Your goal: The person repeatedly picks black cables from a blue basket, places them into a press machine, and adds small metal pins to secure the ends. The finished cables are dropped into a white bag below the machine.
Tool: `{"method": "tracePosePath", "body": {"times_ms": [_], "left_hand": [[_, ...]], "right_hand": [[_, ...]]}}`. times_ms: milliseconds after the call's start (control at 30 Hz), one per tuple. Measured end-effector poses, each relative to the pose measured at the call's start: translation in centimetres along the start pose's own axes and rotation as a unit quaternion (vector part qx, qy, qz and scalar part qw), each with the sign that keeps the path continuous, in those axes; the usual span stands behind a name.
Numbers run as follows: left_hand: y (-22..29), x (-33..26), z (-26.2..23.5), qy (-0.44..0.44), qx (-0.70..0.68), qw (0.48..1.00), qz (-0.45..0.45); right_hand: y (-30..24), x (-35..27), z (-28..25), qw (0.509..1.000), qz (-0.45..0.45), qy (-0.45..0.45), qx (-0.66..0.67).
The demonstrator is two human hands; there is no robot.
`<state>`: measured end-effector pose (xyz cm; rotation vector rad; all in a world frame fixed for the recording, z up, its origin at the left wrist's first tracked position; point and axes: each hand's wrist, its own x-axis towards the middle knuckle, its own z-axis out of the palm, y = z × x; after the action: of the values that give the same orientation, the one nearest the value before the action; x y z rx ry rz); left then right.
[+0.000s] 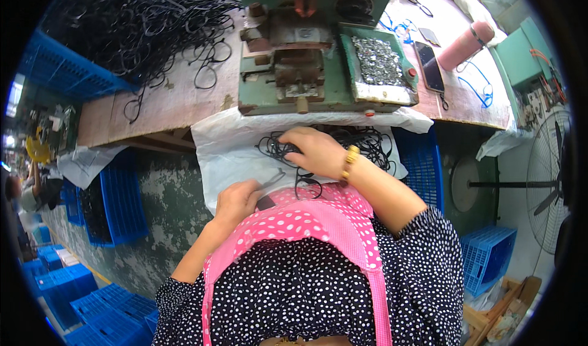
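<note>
A tangled pile of thin black cord loops (370,142) lies on a white sheet (214,150) that spreads from the machine's front edge over my lap. My right hand (315,153), with a gold-coloured bracelet at the wrist, rests on the left part of the pile. Its thumb and forefinger are apart, touching the cords. One cord loop (309,188) hangs below it onto the pink dotted apron (294,220). Lower left, my left hand (236,203) is closed at the sheet's edge, beside a small dark patch. What its fingers hold is hidden.
A green bench press (300,70) stands ahead, with a tray of small shiny metal pieces (376,61) on its right. Beyond are a phone (430,67) and a pink bottle (465,45). More black cords (153,27) heap at far left. Blue crates (119,199) and a fan (548,183) stand around.
</note>
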<state>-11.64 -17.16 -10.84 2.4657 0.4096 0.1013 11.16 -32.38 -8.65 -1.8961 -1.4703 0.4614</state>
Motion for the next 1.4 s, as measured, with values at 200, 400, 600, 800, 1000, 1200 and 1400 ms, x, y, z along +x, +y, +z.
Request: {"method": "tracePosePath", "body": {"times_ms": [200,400,600,800,1000,1200,1400], "left_hand": [[1.0,-1.7,-0.6,-0.002,0.035,0.999,0.005],[0.8,-2.4,-0.9,0.024,0.038,0.999,0.007],[0.0,-2.4,-0.7,0.038,0.029,0.999,0.023],[-0.4,-1.3,-0.4,0.039,0.012,0.998,0.053],[-0.3,-0.2,-0.5,0.001,0.017,0.999,0.051],[-0.3,-0.7,-0.7,-0.01,0.025,1.0,0.013],[-0.7,-0.8,-0.3,0.002,0.017,1.0,0.012]], "right_hand": [[1.5,8.1,7.3,0.944,0.081,-0.244,-0.208],[2.8,9.7,8.5,0.866,0.136,-0.425,-0.225],[4.5,4.1,1.5,0.795,0.131,-0.542,-0.239],[6.9,-5.0,-7.8,0.718,0.226,-0.572,-0.325],[9.0,-6.5,-4.7,0.926,0.217,-0.234,-0.202],[14.7,-3.3,5.8,0.933,0.271,0.002,-0.236],[19.2,-2.5,10.6,0.927,0.277,0.048,-0.248]]}}
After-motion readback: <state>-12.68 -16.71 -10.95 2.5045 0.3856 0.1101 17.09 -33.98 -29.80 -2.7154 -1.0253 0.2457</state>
